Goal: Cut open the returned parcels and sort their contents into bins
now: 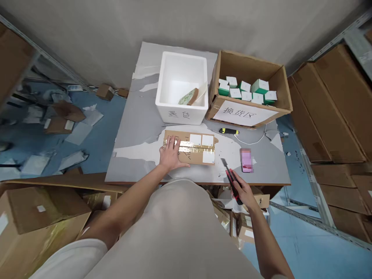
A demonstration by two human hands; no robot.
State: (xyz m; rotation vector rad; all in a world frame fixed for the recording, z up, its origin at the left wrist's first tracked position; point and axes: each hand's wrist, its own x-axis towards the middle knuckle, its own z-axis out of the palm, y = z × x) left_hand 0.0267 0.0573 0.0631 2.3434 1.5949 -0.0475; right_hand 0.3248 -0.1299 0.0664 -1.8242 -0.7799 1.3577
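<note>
The left hand [171,154] lies flat, fingers spread, on the left end of a taped cardboard parcel [190,147] at the centre of the grey table [139,120]. At four o'clock from the parcel, the right hand [243,192] is closed around a red-and-black utility knife [230,176], blade pointing toward eleven o'clock. A white foam box [181,88] sits at twelve o'clock, a carton of small boxes [250,90] at one o'clock.

Short white sleeve on left arm, pale beige-grey top; left hand [171,154], right hand [243,192] bare, ungloved.
</note>
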